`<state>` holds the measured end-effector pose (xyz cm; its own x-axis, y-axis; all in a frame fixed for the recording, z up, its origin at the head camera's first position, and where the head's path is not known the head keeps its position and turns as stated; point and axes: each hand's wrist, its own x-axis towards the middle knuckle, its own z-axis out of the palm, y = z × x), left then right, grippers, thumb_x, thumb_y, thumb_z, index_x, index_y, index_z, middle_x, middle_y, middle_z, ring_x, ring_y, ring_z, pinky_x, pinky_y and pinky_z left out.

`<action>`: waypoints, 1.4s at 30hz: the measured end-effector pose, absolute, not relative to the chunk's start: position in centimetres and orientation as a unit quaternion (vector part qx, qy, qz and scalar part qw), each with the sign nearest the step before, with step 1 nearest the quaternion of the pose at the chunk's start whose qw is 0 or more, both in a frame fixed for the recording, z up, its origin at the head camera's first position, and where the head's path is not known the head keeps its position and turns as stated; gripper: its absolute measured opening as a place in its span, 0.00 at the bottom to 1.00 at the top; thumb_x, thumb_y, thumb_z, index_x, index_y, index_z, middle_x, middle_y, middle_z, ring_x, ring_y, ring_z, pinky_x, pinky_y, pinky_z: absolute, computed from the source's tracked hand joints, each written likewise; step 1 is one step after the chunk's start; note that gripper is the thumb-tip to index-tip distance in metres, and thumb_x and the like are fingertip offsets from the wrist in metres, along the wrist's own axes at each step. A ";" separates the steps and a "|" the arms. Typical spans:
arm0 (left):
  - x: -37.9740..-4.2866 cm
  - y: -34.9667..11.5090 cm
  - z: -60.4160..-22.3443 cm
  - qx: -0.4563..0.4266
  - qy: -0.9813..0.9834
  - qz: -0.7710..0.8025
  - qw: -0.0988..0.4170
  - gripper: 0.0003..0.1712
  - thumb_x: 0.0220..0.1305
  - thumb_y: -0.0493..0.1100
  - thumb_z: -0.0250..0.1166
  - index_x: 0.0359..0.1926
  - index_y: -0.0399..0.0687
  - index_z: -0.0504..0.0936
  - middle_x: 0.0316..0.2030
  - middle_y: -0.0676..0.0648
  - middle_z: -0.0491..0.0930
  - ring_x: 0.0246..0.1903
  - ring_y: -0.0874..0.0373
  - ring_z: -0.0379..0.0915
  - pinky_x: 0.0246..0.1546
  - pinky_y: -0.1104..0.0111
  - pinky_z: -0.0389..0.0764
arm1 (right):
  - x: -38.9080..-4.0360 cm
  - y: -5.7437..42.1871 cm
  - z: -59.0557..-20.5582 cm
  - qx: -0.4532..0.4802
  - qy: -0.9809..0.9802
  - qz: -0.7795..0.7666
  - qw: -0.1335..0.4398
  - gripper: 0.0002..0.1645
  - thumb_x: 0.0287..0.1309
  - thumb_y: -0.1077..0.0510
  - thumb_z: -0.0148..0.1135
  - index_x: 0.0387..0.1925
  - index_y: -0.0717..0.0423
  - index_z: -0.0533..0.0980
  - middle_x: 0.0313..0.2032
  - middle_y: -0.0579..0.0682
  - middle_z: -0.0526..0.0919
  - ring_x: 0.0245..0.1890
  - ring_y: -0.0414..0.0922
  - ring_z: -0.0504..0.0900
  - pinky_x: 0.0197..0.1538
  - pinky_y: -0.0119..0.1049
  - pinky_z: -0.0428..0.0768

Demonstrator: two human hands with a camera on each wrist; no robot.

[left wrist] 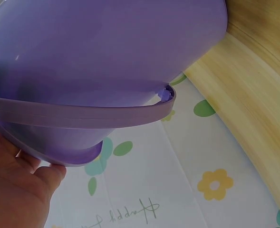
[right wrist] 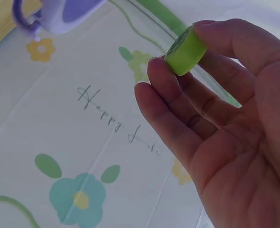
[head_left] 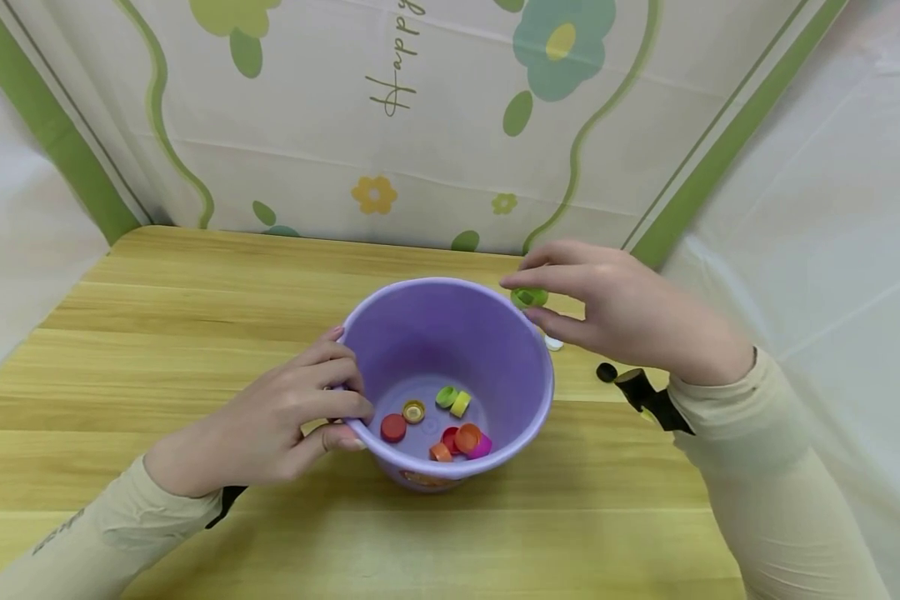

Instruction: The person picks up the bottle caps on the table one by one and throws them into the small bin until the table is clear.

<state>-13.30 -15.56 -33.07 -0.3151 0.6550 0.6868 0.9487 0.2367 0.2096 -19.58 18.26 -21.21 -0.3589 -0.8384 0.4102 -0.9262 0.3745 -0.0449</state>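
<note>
Bucket (head_left: 435,333), purple, standing on the desk (head_left: 195,333) a little right of the middle, steadied at its left rim by the left hand (head_left: 270,425). Fingers (head_left: 328,367) of this hand curled over the rim, thumb pressing from below and outside, so rim pinched between them. From the left wrist view, only the outer wall and the handle (left wrist: 82,116) lying down along it, with the fingers just under the rim.

Inside, on the bottom, a small heap of caps (head_left: 461,440) toward the near side: one red cap (head_left: 393,427) at the left, then yellow, light green, orange and pink ones lying close together, some touching.

Further right, green cap (head_left: 528,297) in the air just above the far right rim, not yet over the hollow, not touching the bucket. Held by the right hand (head_left: 630,312): pinched between thumb tip and first fingertip, as clearly seen from the right wrist, with the remaining fingers loosely spread and holding nothing. Beside the bucket, under this hand, one white cap (head_left: 553,342) lying on the desk.

Step in hand, judged from this: carrying one more cap to the bucket, at the point shortly before letting go. Next move calling for a short shift to the left, until fully past the rim, then simply opening the pinch; meanwhile keeping the left grip firm against tipping. After that, probably reaching for the white cap.
</note>
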 end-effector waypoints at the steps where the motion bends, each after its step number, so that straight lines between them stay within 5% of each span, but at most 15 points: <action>1: -13.3 -15.6 -33.1 -0.535 -0.750 -0.309 0.237 0.18 0.74 0.56 0.52 0.38 0.52 0.82 0.35 0.55 0.73 0.44 0.55 0.68 0.70 0.44 0.54 | -19.5 18.0 -21.1 0.546 -0.811 0.135 0.159 0.24 0.50 0.66 0.75 0.51 0.59 0.82 0.44 0.51 0.80 0.41 0.43 0.79 0.39 0.37 0.80; 21: -13.2 -15.8 -33.0 -0.530 -0.755 -0.310 0.229 0.17 0.74 0.56 0.53 0.38 0.53 0.82 0.35 0.55 0.72 0.44 0.56 0.68 0.69 0.44 0.55 | -18.7 14.0 -21.6 0.572 -0.812 0.097 0.069 0.17 0.59 0.60 0.71 0.51 0.54 0.82 0.47 0.48 0.77 0.42 0.41 0.79 0.44 0.32 0.81; 42: -13.1 -15.9 -33.0 -0.521 -0.771 -0.303 0.206 0.17 0.73 0.57 0.53 0.38 0.54 0.82 0.35 0.55 0.72 0.45 0.57 0.68 0.70 0.44 0.53 | -18.9 13.2 -22.7 0.589 -0.799 0.105 0.064 0.17 0.57 0.61 0.72 0.49 0.58 0.82 0.46 0.49 0.78 0.39 0.40 0.80 0.42 0.31 0.81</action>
<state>-13.09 -15.93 -32.99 -0.3723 0.6780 0.6338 0.9281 0.2730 0.2532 -18.88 13.23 -22.71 -0.2987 -0.9273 0.2256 -0.9541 0.2849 -0.0922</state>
